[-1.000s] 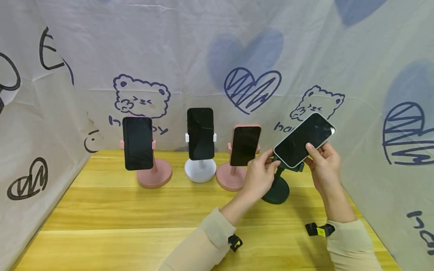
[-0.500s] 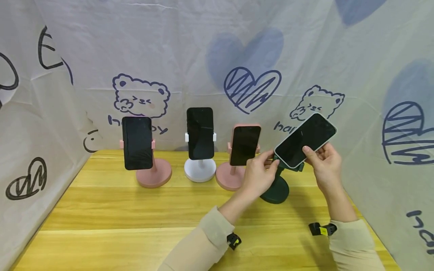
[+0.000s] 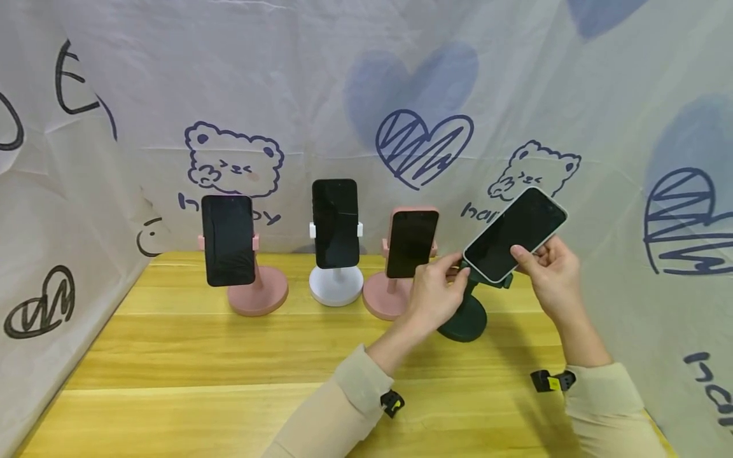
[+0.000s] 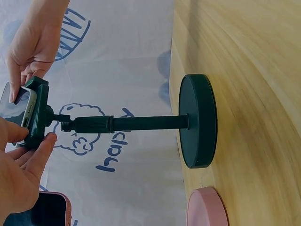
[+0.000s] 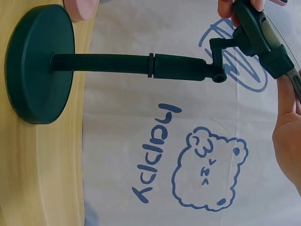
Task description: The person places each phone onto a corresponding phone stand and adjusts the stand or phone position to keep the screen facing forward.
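Observation:
In the head view, a phone with a light frame (image 3: 515, 232) is tilted diagonally at the clamp of the dark green phone stand (image 3: 465, 321). My right hand (image 3: 554, 277) holds its right side, thumb on the black screen, fingers behind. At the phone's lower left corner, my left hand (image 3: 433, 294) grips the clamp end. From the left wrist, the left thumb lies at the phone's edge and a finger under the green clamp (image 4: 40, 106). The right wrist view shows the phone lying along the clamp (image 5: 263, 40), with the stand's round base (image 5: 40, 66) flat on the table.
Left of the green stand, a smaller phone (image 3: 413, 242) sits in a pink stand (image 3: 385, 296). Further left are a white stand (image 3: 336, 286) and another pink stand (image 3: 259, 292), each bearing a black-screened phone. A printed cloth (image 3: 321, 95) hangs behind the wooden table (image 3: 229, 362).
My right thumb has slid slightly down and left on the screen, and the right forearm has shifted a little right. The phone and left hand stay nearly in place at the green stand.

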